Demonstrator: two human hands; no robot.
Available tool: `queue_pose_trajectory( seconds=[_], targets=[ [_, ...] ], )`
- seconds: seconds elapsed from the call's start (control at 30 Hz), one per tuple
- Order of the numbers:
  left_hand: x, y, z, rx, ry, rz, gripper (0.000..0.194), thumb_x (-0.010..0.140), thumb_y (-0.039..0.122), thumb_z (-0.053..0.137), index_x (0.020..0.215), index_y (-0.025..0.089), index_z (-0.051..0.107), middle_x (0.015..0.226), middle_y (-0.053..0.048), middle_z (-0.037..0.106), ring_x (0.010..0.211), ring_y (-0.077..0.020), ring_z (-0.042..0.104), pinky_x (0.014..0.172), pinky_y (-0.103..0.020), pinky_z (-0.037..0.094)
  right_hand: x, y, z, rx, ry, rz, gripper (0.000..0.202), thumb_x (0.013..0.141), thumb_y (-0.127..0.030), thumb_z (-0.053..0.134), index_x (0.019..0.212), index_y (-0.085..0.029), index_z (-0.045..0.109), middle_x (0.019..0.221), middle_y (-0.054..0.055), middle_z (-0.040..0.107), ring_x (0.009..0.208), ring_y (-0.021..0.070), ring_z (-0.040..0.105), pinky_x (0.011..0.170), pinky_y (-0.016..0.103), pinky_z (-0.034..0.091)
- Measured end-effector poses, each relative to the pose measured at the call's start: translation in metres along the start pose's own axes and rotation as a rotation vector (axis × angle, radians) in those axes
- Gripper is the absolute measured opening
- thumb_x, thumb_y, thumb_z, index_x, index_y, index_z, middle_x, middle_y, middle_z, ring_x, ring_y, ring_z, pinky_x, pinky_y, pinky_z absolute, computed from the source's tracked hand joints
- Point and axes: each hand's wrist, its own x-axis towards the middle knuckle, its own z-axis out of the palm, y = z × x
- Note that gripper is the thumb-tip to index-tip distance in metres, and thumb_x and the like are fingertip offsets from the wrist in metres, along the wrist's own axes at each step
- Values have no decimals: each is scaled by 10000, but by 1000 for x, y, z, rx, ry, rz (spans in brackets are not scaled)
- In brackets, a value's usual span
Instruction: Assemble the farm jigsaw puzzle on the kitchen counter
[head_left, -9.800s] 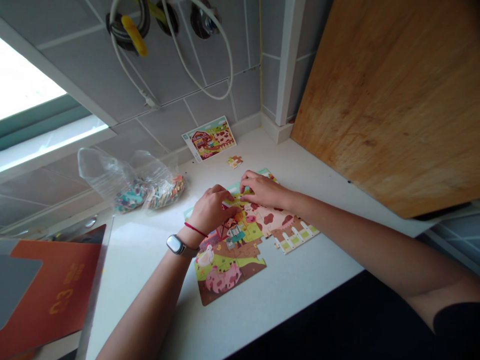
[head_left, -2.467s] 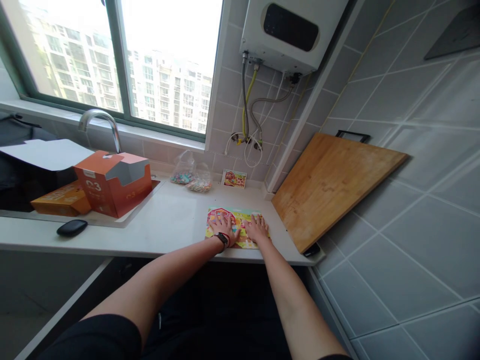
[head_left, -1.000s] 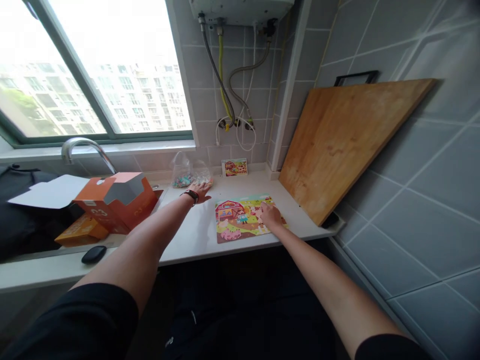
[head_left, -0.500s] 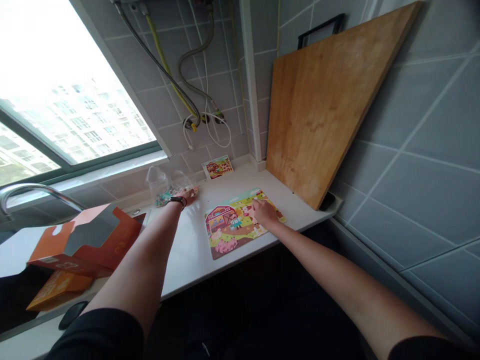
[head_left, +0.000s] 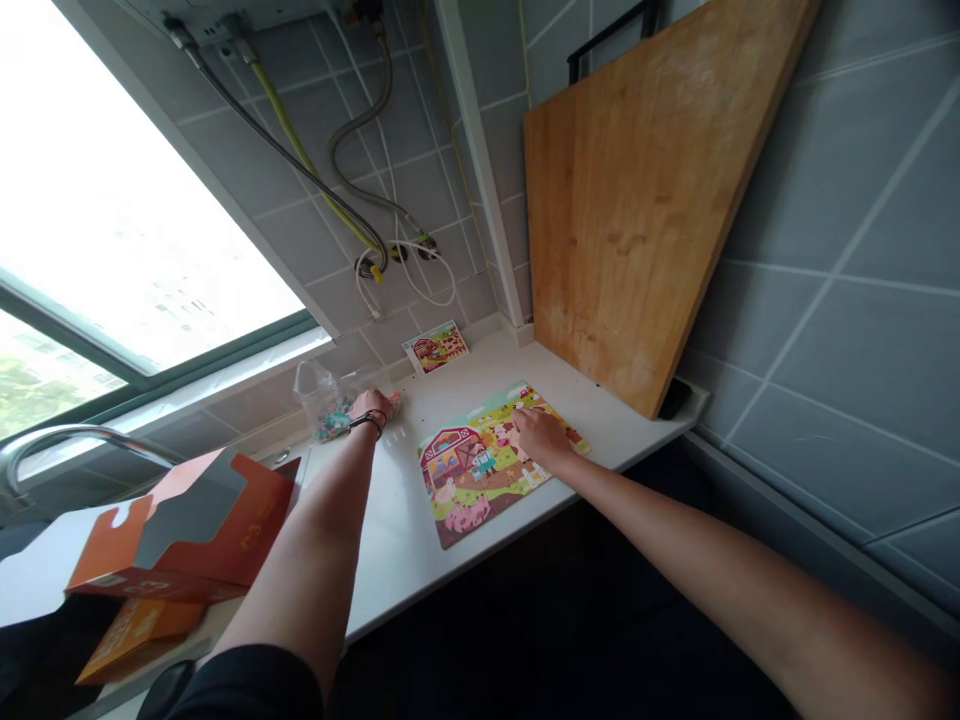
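My left hand (head_left: 373, 405), with a dark band at the wrist, reaches into or against a clear plastic bag (head_left: 319, 385) of small colourful pieces near the back wall. Its fingertips are hidden among the pieces, so I cannot tell whether they grip one. On the white counter lies a flat farm picture board (head_left: 480, 470), printed with a red barn, a pig and a cow. My right hand (head_left: 538, 437) rests on the right part of this board, fingers loosely bent, with nothing visible in them. A small card (head_left: 436, 348) with a similar farm picture leans against the wall.
An opened orange box (head_left: 217, 530) stands at the left by a curved tap (head_left: 90, 432). A large wooden board (head_left: 637, 210) leans on the right wall. Hoses and a white cable (head_left: 442, 290) hang at the back. The white counter (head_left: 390, 540) has a front edge close to me.
The view has shifted slightly. My left hand stays at the bag, its fingers now more bunched. My right hand remains on the farm board, its pointing finger less distinct.
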Motion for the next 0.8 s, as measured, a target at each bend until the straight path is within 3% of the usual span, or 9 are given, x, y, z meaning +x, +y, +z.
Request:
queue_pose_trajectory(
  seconds=[0.2, 0.43, 0.63, 0.8],
  targets=[
    [-9, -9, -4, -170, 112, 45, 379, 1021, 384, 682, 1341, 185, 634, 1349, -113, 647, 1158, -261, 673, 965, -467, 601, 0, 1, 2, 5, 13, -2, 299, 989, -78, 453, 1125, -186, 696, 1158, 134, 756, 1056, 257, 686, 857, 311, 449],
    [-23, -31, -48, -467, 230, 64, 371, 1028, 388, 670, 1334, 181, 638, 1352, -111, 647, 1152, -261, 673, 970, -472, 601, 1, 2, 5, 10, 21, -5, 299, 983, -74, 453, 1115, -193, 694, 1145, 124, 755, 1033, 256, 692, 836, 309, 442],
    [-37, -19, -77, -779, 170, 159, 388, 1027, 399, 671, 1330, 162, 629, 1301, -112, 664, 1095, -244, 690, 925, -455, 615, 1, 2, 4, 12, 27, 3, 302, 975, -64, 459, 1112, -188, 699, 1143, 124, 755, 1038, 252, 692, 842, 305, 441],
    [-63, -3, -87, -978, 29, 290, 272, 1080, 382, 433, 1184, 224, 628, 1161, -76, 741, 1008, -214, 733, 841, -370, 616, -1, -1, 1, 5, 22, 5, 329, 958, -34, 456, 1121, -177, 703, 1146, 135, 755, 1042, 255, 688, 848, 313, 445]
  ],
)
